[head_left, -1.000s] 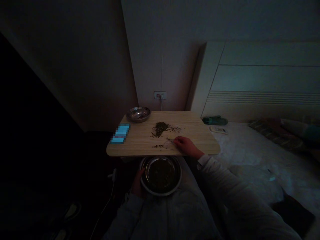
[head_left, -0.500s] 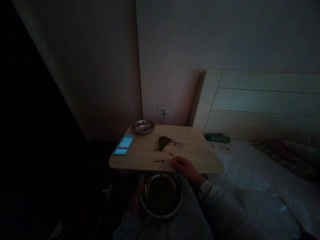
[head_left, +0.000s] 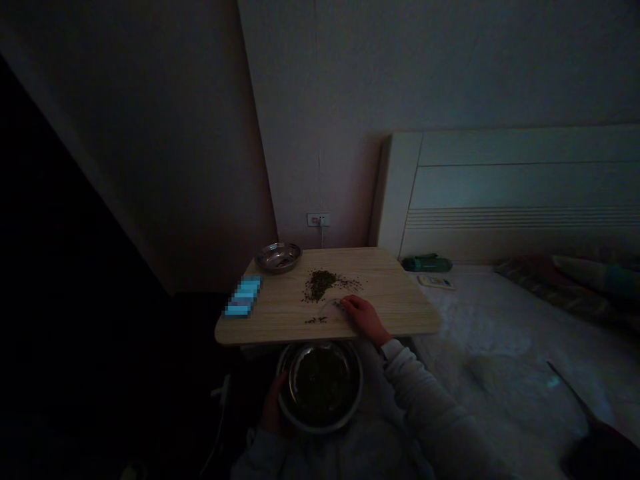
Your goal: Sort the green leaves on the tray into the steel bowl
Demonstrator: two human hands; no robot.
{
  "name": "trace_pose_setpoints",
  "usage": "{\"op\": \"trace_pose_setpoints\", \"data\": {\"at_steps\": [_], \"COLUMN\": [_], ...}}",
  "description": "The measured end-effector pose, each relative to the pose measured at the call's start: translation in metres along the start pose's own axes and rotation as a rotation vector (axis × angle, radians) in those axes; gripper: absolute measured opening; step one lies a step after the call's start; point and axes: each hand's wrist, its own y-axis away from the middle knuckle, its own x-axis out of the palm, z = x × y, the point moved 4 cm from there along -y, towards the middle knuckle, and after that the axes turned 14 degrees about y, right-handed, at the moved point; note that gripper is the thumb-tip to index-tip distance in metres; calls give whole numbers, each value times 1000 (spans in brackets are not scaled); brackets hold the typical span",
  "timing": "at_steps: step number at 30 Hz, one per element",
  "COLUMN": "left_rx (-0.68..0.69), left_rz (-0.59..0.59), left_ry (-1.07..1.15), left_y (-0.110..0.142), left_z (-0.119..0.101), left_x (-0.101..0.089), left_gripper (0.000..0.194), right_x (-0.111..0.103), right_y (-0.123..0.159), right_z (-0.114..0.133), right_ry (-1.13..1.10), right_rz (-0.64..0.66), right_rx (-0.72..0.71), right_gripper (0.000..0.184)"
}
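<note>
The dark green grains (head_left: 320,285), small and rounded like dried beans, lie loose in the middle of the table (head_left: 280,323), thinning into a scatter toward the right. A short, sparse row of them sits nearer you, short of the near edge. The flat, pale wood-grained top lets them spread in a single view, though its rounded border has no visible lip to hold them in.

Your right hand (head_left: 364,317) is low over the near right part of the top, fingertips pinched together on what looks like a thin, clear piece (head_left: 330,308), its curved edge barely visible; the pinch probably suits something so slight.

Your left hand (head_left: 274,403) clasps the left side of a round, shiny metal basin (head_left: 320,429), thumb over the rim; the other fingers are lost in shadow. Your lap seems to bear its weight, just below the near edge, with the hand steadying it. Its inside looks dark and greenish, too dim to make out.

A shallow metal bowl (head_left: 279,267) stands at the far left corner, out of your hands' way, with a pixelated, glowing phone-like screen (head_left: 244,297) nearer you. Right of the table, a green bottle (head_left: 427,265) and a pale remote control (head_left: 437,283) lie on the bed, below its grooved headboard (head_left: 500,187).
</note>
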Motion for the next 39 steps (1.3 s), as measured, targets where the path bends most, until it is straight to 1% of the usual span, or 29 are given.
{"op": "trace_pose_setpoints", "data": {"at_steps": [5,8,11,15,20,23,26,28,30,32,39], "left_rx": [52,46,25,28,82,55,23,50,93,106,39], "left_rz": [-70,-61,-48,-55,-104,-85,-44,-44,-71,-85,-44], "left_ry": [0,-4,-11,-20,-31,-22,-14,-20,-27,-28,-8], "left_y": [8,8,5,5,15,19,16,12,9,9,10], "left_z": [-3,-3,-2,-2,-5,-4,-2,-3,-6,-7,-2], "left_x": [8,9,6,4,13,17,16,13,10,11,12], "left_gripper": [30,29,30,26,22,21,23,23,24,26,24], "right_x": [2,5,5,4,3,4,3,3,2,2,5], "right_y": [1,0,1,1,0,-1,-1,0,0,0,-2], "right_z": [4,6,7,7,5,5,5,6,6,5,2], "right_ry": [36,74,113,115,107,116,105,95,91,93,133], "right_rz": [27,64,82,82,60,51,52,61,63,53,25], "right_rx": [-9,-26,-38,-40,-33,-30,-31,-30,-30,-30,-37], "right_gripper": [28,27,26,27,27,26,26,27,27,28,25]}}
